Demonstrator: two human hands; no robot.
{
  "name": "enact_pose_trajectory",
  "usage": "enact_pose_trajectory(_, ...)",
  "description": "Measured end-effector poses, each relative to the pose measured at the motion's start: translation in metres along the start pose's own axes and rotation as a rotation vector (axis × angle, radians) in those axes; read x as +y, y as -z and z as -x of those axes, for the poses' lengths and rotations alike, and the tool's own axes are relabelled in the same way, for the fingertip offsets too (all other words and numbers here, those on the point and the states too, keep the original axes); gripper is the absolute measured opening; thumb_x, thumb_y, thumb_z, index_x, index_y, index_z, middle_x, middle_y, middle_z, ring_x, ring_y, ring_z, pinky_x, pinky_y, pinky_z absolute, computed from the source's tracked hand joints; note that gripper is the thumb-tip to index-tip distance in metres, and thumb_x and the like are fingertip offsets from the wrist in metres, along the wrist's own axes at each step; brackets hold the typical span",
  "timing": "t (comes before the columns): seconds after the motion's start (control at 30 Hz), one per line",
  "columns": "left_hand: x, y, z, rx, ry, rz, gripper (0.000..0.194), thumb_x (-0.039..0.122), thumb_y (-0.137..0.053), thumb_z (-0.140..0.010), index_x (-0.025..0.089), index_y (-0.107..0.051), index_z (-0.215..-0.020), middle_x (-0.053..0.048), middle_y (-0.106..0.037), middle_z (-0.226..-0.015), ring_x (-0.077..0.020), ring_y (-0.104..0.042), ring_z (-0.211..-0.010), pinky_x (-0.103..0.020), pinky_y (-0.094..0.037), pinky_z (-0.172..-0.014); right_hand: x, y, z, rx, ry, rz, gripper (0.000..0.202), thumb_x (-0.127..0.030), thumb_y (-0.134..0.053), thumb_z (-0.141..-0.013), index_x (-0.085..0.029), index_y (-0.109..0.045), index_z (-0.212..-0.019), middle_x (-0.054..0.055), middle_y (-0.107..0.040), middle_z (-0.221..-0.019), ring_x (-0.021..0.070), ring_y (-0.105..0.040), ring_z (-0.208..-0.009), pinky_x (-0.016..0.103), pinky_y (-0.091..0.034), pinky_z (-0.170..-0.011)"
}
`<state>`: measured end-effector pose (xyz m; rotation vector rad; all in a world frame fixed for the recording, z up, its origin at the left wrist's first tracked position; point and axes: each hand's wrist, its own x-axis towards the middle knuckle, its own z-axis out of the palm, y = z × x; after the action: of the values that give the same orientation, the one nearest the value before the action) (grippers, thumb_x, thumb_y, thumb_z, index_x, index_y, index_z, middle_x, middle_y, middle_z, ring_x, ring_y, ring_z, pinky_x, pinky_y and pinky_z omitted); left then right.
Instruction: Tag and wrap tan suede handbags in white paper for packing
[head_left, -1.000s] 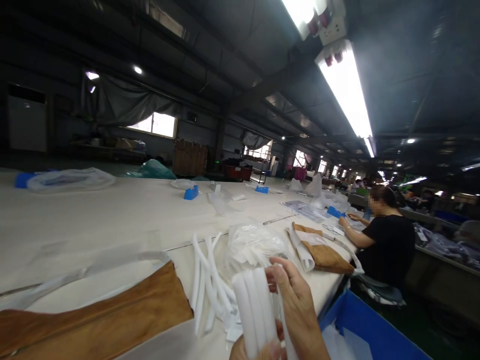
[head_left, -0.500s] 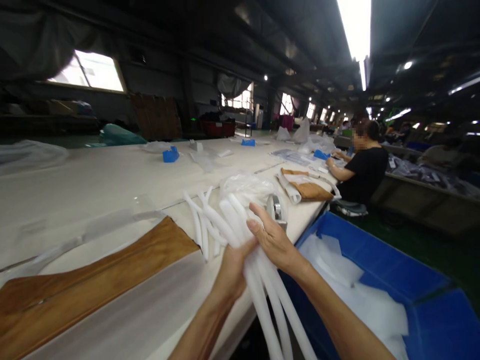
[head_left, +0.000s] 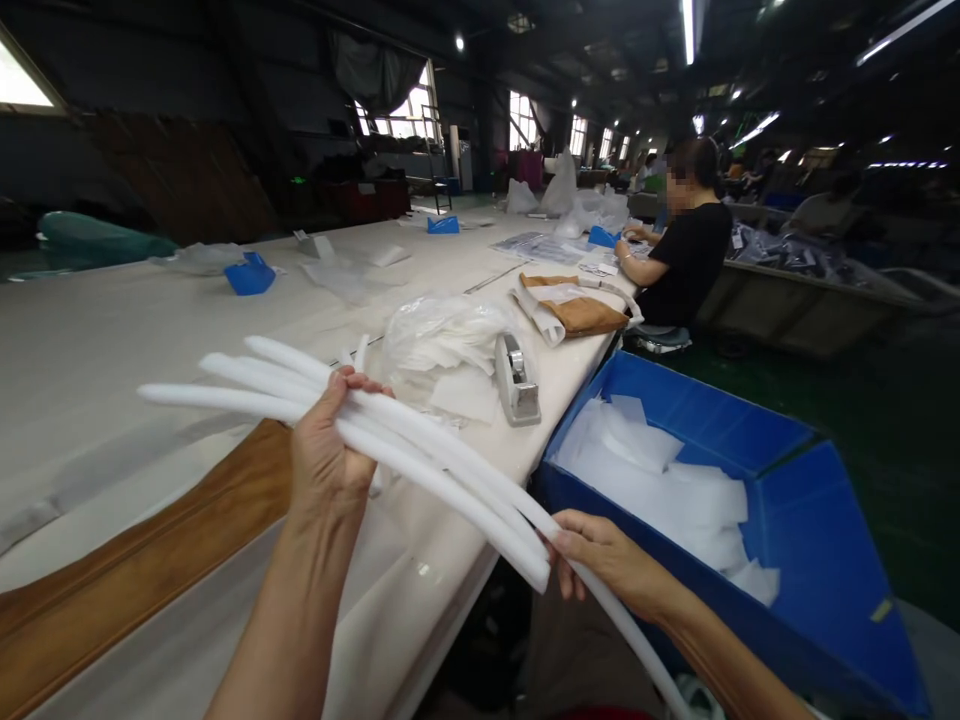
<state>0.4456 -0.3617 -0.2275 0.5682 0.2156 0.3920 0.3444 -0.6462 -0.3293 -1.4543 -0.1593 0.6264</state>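
Observation:
Several long white foam rods stretch across in front of me, over the edge of the white table. My left hand is closed around the bundle near its middle. Lower right, my right hand pinches a rod at the bundle's near end; one rod runs on past it toward the bottom. Beneath my left forearm lies a brown bag-like piece with a pale sheet along its front. Just beyond the rods stand a grey tape dispenser and a clear plastic bag of white sheets.
A blue bin with white foam sheets stands at the right, against the table. Farther along, a brown-and-white bag lies by the edge. A person in black sits there working. Blue holders rest on the table.
My hands were together on the rods; now they are apart, the left at mid-bundle and the right at the near end. The rods have swung to lie more level. The view has turned right.

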Motion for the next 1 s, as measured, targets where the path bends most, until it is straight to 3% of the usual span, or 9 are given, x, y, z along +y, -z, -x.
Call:
enact_pose_trajectory(0.13,-0.006,-0.001,0.002,-0.002,0.009,0.018,0.016,0.007,-0.049,-0.093,0.012,-0.061,-0.083,0.002,-0.057,-0.065,-0.0097,-0.059,-0.058,-0.026,-0.058,-0.069,0.001,-0.006,0.000,0.081,0.053,0.215,0.028,-0.043,-0.054,-0.088,-0.017,-0.064,-0.092,0.000,-0.062,-0.074,0.0097,-0.054,-0.058,0.021,-0.038,-0.052)
enact_pose_trajectory(0.27,-0.008,0.001,0.015,-0.043,0.010,0.019,0.012,0.008,-0.051,-0.092,0.011,-0.060,-0.085,0.002,-0.056,-0.066,-0.0096,-0.057,-0.059,-0.024,-0.056,-0.066,0.020,-0.004,-0.018,0.498,0.058,0.240,0.020,-0.035,-0.057,-0.075,-0.019,-0.056,-0.064,-0.004,-0.049,-0.057,0.0104,-0.044,-0.056,0.022,-0.033,-0.051)
enact_pose_trajectory(0.33,0.005,0.002,0.019,-0.120,0.024,0.081,0.002,0.008,-0.058,-0.088,0.010,-0.059,-0.088,0.002,-0.055,-0.067,-0.0083,-0.056,-0.058,-0.021,-0.054,-0.064,0.040,0.007,-0.020,0.684,-0.037,0.084,0.025,-0.043,-0.051,-0.072,-0.021,-0.048,-0.060,-0.007,-0.036,-0.049,0.0093,-0.032,-0.045,0.022,-0.024,-0.043)
enact_pose_trajectory(0.4,0.026,0.005,0.021,-0.211,-0.050,0.158,0.013,0.008,-0.067,-0.082,0.010,-0.058,-0.091,0.003,-0.055,-0.068,-0.0072,-0.055,-0.058,-0.019,-0.053,-0.063,0.060,0.025,-0.011,0.753,-0.090,0.016,0.032,-0.052,-0.041,-0.074,-0.023,-0.046,-0.065,-0.009,-0.027,-0.046,0.0081,-0.022,-0.037,0.022,-0.016,-0.039)
enact_pose_trajectory(0.5,0.039,0.010,0.031,-0.217,-0.219,0.091,0.023,0.011,-0.076,-0.074,0.012,-0.060,-0.089,0.004,-0.056,-0.065,-0.0074,-0.054,-0.057,-0.019,-0.053,-0.061,0.071,0.058,0.000,0.844,-0.070,-0.036,0.043,-0.061,-0.058,-0.067,-0.020,-0.055,-0.078,-0.007,-0.042,-0.051,0.0098,-0.035,-0.039,0.023,-0.026,-0.039)
enact_pose_trajectory(0.63,-0.014,0.014,0.060,-0.164,-0.040,-0.208,0.031,0.023,-0.083,-0.069,0.015,-0.063,-0.092,0.003,-0.058,-0.059,-0.0111,-0.056,-0.055,-0.020,-0.050,-0.056,0.012,0.067,-0.020,0.831,0.174,0.119,0.054,-0.063,-0.065,-0.072,-0.018,-0.061,-0.103,-0.003,-0.055,-0.057,0.0157,-0.050,-0.050,0.029,-0.043,-0.049)
enact_pose_trajectory(0.77,-0.075,0.009,0.095,-0.187,0.177,-0.237,0.037,0.032,-0.086,-0.064,0.014,-0.067,-0.091,-0.006,-0.069,-0.075,-0.0179,-0.065,-0.067,-0.027,-0.054,-0.066,-0.088,0.010,-0.052,0.603,0.423,0.160,0.057,-0.060,-0.064,-0.077,-0.016,-0.059,-0.114,0.006,-0.069,-0.083,0.0209,-0.064,-0.074,0.031,-0.053,-0.065)
enact_pose_trajectory(0.87,-0.083,0.006,0.110,-0.241,0.169,-0.292,0.038,0.037,-0.086,-0.062,0.012,-0.072,-0.087,-0.012,-0.072,-0.086,-0.0278,-0.069,-0.082,-0.037,-0.055,-0.079,-0.135,-0.036,-0.072,0.405,0.525,0.219,0.049,-0.058,-0.055,-0.087,-0.019,-0.058,-0.117,0.007,-0.070,-0.095,0.0215,-0.066,-0.086,0.033,-0.054,-0.076)
enact_pose_trajectory(1.0,-0.074,0.010,0.112,-0.235,0.152,-0.330,0.040,0.042,-0.086,-0.061,0.013,-0.074,-0.086,-0.012,-0.072,-0.084,-0.0305,-0.069,-0.080,-0.041,-0.055,-0.079,-0.153,-0.067,-0.090,0.333,0.601,0.323,0.044,-0.054,-0.053,-0.090,-0.021,-0.061,-0.117,0.006,-0.070,-0.097,0.0210,-0.065,-0.089,0.036,-0.052,-0.085)
